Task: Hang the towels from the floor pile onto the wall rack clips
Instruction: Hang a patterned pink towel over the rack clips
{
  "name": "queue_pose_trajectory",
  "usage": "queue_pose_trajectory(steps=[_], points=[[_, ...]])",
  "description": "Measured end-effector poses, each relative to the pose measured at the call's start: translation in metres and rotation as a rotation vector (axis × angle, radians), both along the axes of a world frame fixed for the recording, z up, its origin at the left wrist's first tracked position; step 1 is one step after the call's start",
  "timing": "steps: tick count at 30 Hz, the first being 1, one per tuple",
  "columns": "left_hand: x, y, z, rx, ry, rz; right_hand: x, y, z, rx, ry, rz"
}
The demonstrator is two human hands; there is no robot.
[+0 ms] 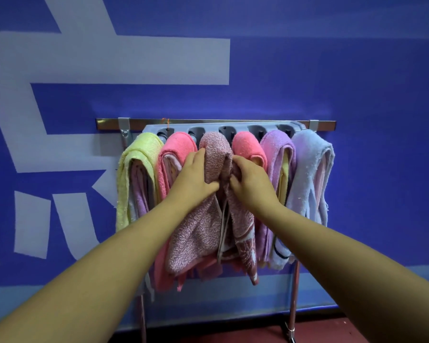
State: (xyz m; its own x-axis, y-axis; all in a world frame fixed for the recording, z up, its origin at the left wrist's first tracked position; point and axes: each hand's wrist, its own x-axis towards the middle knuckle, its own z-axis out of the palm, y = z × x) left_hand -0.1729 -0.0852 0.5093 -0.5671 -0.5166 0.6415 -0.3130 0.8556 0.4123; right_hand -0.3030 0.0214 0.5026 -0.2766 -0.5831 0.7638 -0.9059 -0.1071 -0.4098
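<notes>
A grey wall rack [208, 128] with a row of clips carries several hanging towels. A mottled pink towel [214, 149] hangs from a middle clip, its top folded over. My left hand [192, 180] grips its left side, thumb curled into the cloth. My right hand [250, 183] grips its right side, fingers bunched into the fabric. To its left hang a yellow towel [136, 164] and a coral towel [180, 144]. On its right are another coral towel [248, 147], a purple towel [276, 149] and a pale blue towel [307, 164]. The floor pile is out of view.
A metal rail [233, 125] with brackets holds the rack against the blue wall [332, 70]. Two thin metal legs [294, 305] run down to a dark red floor [320, 330]. Towel ends hang down to about knee height.
</notes>
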Motion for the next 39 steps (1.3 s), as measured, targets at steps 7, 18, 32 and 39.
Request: queue_pose_trajectory(steps=[7,18,32,39], points=[[-0.008,0.002,-0.013,0.253,0.196,0.008,0.004,-0.011,-0.017,0.091,-0.43,0.29],[-0.004,0.002,-0.033,0.06,0.195,0.08,0.006,-0.019,-0.024,0.042,-0.235,-0.135],[0.001,-0.001,-0.056,0.027,0.173,0.032,0.005,-0.015,-0.055,0.006,-0.366,-0.121],[-0.003,0.0,-0.068,0.364,0.148,-0.058,0.007,-0.005,-0.059,0.061,-0.502,0.021]])
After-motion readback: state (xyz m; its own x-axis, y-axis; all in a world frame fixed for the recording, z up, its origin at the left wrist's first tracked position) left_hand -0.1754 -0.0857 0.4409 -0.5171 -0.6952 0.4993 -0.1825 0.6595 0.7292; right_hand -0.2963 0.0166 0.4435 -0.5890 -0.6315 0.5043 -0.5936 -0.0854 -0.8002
